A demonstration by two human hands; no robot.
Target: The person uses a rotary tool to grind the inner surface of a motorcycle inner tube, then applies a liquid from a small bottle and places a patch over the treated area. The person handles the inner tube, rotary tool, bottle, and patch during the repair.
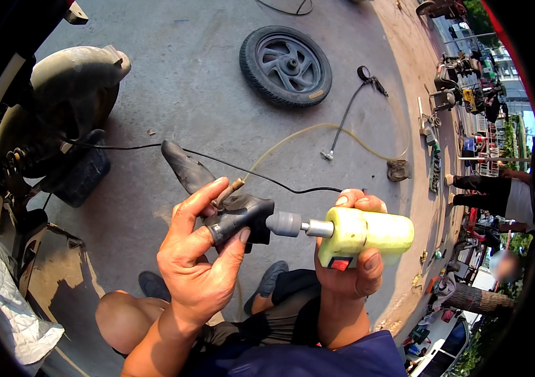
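My left hand [198,261] pinches a folded part of a black rubber inner tube [242,213] between fingers and thumb. A loose end of the tube hangs beyond it, toward the upper left. Closed around a yellow-green handheld electric grinder [380,229] with a red switch, my right hand [352,270] holds it level, its tip pointing left. The grey grinding head [284,224] sits against or very close to the tube's right edge; I cannot tell if they touch. A brass-coloured valve or hose fitting [235,186] shows just above my left fingers.
A spoked wheel with tyre [289,65] lies on the concrete. Near it are a pressure gauge with hose [364,74] and a yellowish air hose [305,130]. A black cable [242,166] crosses the floor. A vehicle's rear part [73,94] stands left; a person [500,195] stands far right.
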